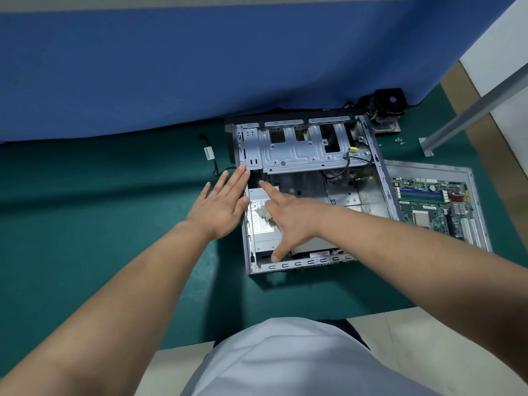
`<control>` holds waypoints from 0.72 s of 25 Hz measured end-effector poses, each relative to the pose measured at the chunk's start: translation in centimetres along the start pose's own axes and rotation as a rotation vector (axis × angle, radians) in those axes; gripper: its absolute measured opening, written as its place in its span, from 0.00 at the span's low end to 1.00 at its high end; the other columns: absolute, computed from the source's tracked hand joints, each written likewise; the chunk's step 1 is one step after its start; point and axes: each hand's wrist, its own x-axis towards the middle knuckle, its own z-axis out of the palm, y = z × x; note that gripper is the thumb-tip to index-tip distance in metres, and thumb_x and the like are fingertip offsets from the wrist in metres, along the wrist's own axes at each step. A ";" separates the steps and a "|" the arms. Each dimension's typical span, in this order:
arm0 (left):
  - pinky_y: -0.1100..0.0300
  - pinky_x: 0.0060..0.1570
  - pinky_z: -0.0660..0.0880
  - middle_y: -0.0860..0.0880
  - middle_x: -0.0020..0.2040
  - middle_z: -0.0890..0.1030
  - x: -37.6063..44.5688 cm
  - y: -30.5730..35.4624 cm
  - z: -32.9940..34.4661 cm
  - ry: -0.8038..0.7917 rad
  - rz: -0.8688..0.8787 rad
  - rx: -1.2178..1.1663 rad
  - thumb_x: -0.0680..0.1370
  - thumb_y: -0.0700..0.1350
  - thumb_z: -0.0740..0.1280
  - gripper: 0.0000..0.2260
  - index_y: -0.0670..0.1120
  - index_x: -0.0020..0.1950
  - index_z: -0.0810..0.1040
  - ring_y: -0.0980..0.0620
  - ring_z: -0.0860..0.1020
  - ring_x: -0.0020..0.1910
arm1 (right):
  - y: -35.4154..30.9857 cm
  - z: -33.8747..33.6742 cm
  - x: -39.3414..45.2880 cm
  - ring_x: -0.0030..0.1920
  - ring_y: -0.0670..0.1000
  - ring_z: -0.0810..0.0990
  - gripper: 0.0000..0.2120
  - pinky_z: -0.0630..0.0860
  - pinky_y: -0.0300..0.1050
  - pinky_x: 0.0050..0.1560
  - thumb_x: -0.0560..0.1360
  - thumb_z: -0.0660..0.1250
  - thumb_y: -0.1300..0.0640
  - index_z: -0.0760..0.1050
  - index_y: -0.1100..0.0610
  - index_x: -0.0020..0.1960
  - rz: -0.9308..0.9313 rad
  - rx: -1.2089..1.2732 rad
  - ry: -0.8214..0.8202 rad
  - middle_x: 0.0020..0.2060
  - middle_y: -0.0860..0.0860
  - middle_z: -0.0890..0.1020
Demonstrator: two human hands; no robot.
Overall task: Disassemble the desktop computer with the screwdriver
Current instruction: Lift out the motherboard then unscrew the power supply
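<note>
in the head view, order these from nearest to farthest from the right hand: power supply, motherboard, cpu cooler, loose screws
1. Power supply: directly under the right hand, in the case's left part.
2. Motherboard: to the right, on the removed side panel.
3. CPU cooler: behind the case, by the blue cloth.
4. Loose screws: on the mat just right of the cooler; nearly level with it, too close to rank.

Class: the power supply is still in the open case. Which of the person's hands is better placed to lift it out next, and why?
Probably the right hand: it already lies spread on the power supply inside the case. The left hand rests flat against the case's outer wall, better placed to steady it.
</note>
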 end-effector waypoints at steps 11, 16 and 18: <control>0.44 0.81 0.43 0.71 0.77 0.30 0.1 0.4 0.7 -0.018 -0.027 -0.101 0.86 0.59 0.42 0.26 0.63 0.82 0.35 0.56 0.40 0.82 | -0.2 2.6 0.7 0.61 0.65 0.76 0.40 0.78 0.50 0.49 0.55 0.78 0.35 0.58 0.51 0.52 -0.049 -0.007 0.244 0.79 0.57 0.46; 0.43 0.81 0.44 0.70 0.78 0.31 0.2 0.5 0.7 -0.024 -0.036 -0.131 0.86 0.58 0.43 0.26 0.63 0.82 0.35 0.55 0.41 0.83 | 0.1 1.6 1.5 0.60 0.64 0.76 0.38 0.76 0.49 0.42 0.54 0.79 0.36 0.58 0.50 0.49 -0.038 -0.019 0.255 0.79 0.56 0.47; 0.42 0.81 0.44 0.70 0.78 0.31 0.2 0.6 0.7 -0.032 -0.044 -0.136 0.86 0.58 0.44 0.26 0.63 0.82 0.35 0.55 0.41 0.83 | -0.1 1.2 1.5 0.60 0.65 0.76 0.39 0.75 0.49 0.42 0.54 0.79 0.36 0.57 0.50 0.50 -0.026 -0.035 0.248 0.79 0.57 0.47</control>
